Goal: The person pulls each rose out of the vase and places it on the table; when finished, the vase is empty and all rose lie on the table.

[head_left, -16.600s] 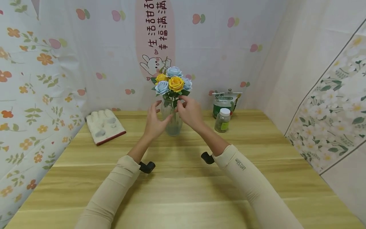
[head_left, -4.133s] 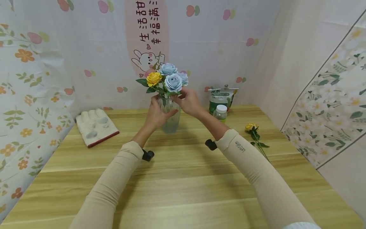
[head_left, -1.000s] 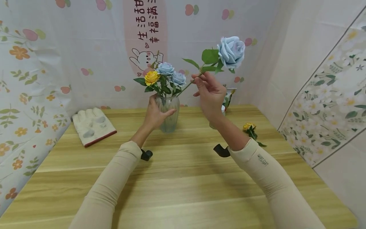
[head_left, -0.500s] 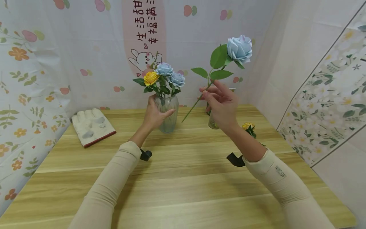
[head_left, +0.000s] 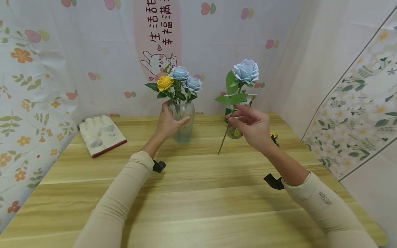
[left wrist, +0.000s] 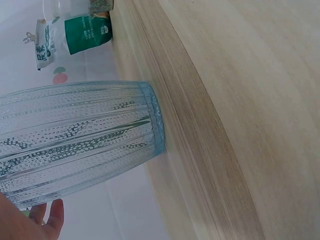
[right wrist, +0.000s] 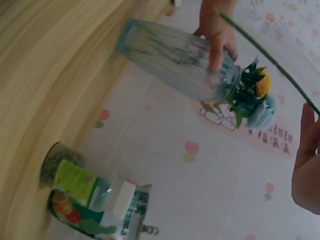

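Observation:
A ribbed clear glass vase (head_left: 183,124) stands upright on the wooden table, holding a yellow rose (head_left: 165,83) and blue roses (head_left: 179,73). My left hand (head_left: 167,122) grips the vase's left side near the neck, thumb across the front. To the right, my right hand (head_left: 252,125) pinches the stem of a single blue rose (head_left: 246,71) between thumb and fingers. Its bloom points up and the bare stem end hangs above the table, apart from the vase. In the right wrist view the green stem (right wrist: 272,60) rises from my fingers.
A white glove with a red cuff (head_left: 102,135) lies at the left. Behind my right hand, a jar with a green label (head_left: 233,133) and a white-green bag (head_left: 252,98) are partly hidden. Another yellow rose (head_left: 274,137) lies on the table at right, mostly covered by my arm.
Earlier, a yellow rose moved from the vase to the table's right side. My right hand has since drawn a blue rose out, carried it right and lowered it. My left hand stays on the vase.

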`<state>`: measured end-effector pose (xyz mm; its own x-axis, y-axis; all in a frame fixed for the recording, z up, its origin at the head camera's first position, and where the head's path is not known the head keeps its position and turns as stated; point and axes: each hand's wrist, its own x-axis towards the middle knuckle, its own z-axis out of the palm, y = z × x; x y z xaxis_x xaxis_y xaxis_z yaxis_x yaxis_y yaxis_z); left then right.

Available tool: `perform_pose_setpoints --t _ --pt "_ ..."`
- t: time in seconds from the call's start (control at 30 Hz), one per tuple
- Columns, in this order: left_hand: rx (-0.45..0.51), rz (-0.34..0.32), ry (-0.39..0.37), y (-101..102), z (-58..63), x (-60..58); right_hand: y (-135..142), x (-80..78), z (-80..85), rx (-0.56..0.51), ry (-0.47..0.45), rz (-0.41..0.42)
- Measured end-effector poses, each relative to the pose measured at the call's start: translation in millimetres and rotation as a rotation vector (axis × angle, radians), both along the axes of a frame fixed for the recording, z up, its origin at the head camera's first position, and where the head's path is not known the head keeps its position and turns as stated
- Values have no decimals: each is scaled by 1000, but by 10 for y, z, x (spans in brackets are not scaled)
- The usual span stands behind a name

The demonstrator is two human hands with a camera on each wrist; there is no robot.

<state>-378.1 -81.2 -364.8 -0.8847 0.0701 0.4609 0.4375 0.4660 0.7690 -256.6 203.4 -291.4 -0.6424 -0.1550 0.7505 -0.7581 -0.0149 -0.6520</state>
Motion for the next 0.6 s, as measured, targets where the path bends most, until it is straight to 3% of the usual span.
perform_pose_setpoints --t 0.2,0.6 --pt "15 -7 2 2 -11 1 227 -19 -113 122 -213 -85" --pt "15 1 -2 17 -4 -5 628 -87 -307 332 -539 -64"
